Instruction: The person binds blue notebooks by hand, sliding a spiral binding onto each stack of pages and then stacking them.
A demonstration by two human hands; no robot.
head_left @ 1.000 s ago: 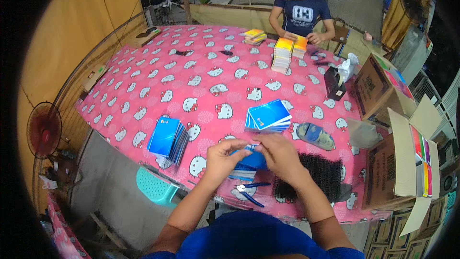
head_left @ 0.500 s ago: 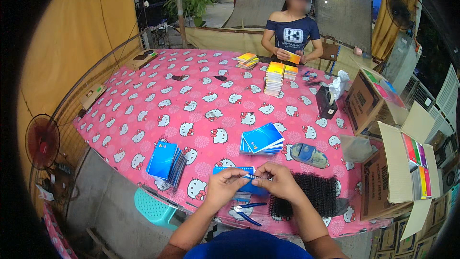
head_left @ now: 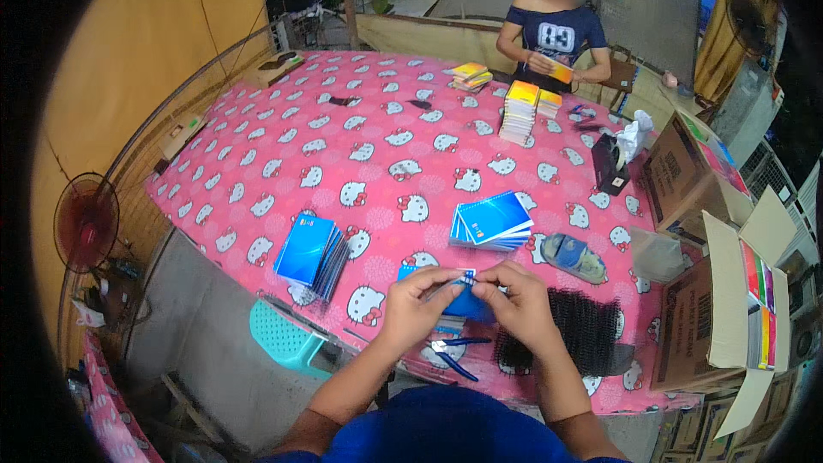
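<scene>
Both hands pinch the near part of a blue notebook (head_left: 471,307) at the table's front edge. My left hand (head_left: 420,298) has thumb and finger closed on its edge, and my right hand (head_left: 514,298) grips close beside it; the fingertips nearly meet. A small pale strip with dark marks shows between them, too small to make out. Below lie pliers with blue handles (head_left: 459,353). Beside my right wrist spreads a pile of black spiral binding coils (head_left: 570,332). One stack of blue notebooks (head_left: 307,250) stands to the left, another blue stack (head_left: 493,219) just beyond my hands.
A blue-grey slipper-shaped item (head_left: 573,257) lies right of centre. Open cardboard boxes (head_left: 686,326) line the right side. A black tape dispenser (head_left: 609,165) stands farther back. Across the pink tablecloth (head_left: 326,180), a person handles yellow notebooks near a yellow stack (head_left: 519,111). A turquoise stool (head_left: 283,334) sits below left.
The view has shifted, so the table and everything on it appear moved slightly rightward and the far side higher. My hands keep their pinch on the notebook, with slightly changed finger positions.
</scene>
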